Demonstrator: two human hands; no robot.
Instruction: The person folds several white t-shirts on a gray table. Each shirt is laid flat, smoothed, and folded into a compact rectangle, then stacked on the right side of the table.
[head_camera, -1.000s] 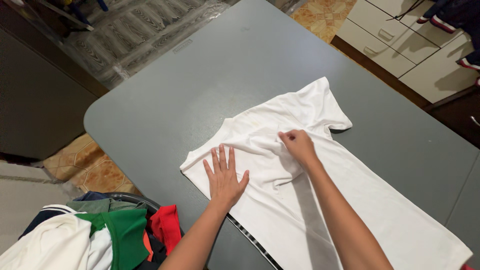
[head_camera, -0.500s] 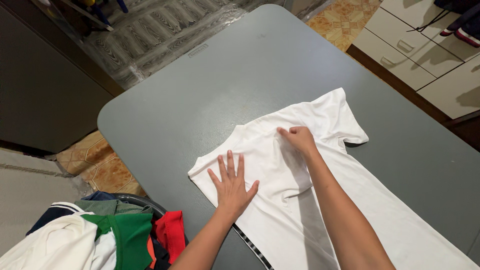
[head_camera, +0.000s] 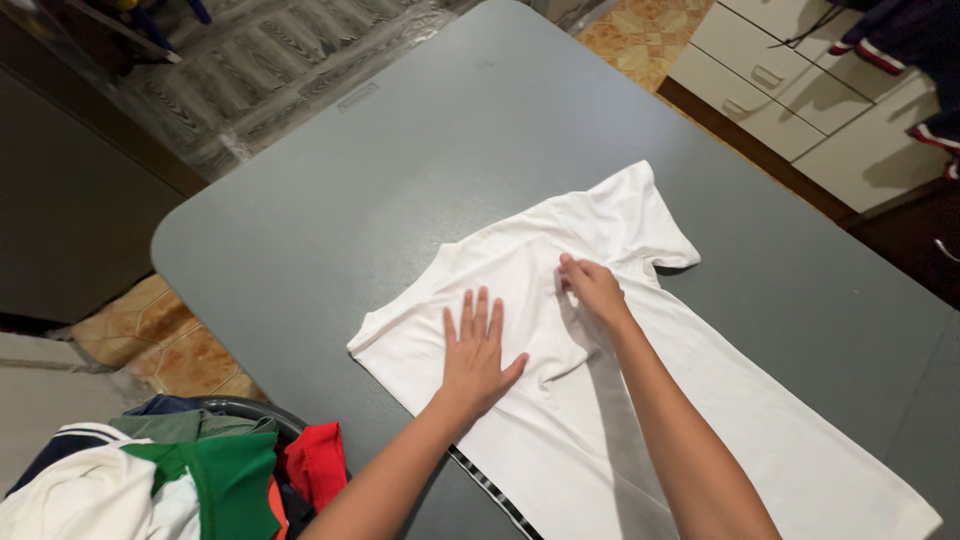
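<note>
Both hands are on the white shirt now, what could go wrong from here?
1. The right hand pinches fabric near the collar while the left hand lies flat; a crease beside them in the white shirt may get pressed in.
2. The shirt's lower end lies at the grey table edge and may slide off.
3. The basket of clothes sits close by the left forearm and might be bumped.

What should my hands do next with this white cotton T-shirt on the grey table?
Probably sweep the right hand outward toward the short sleeve: creases bunch beside it, while the left hand lies flat, pinning the white cotton T-shirt.
</note>
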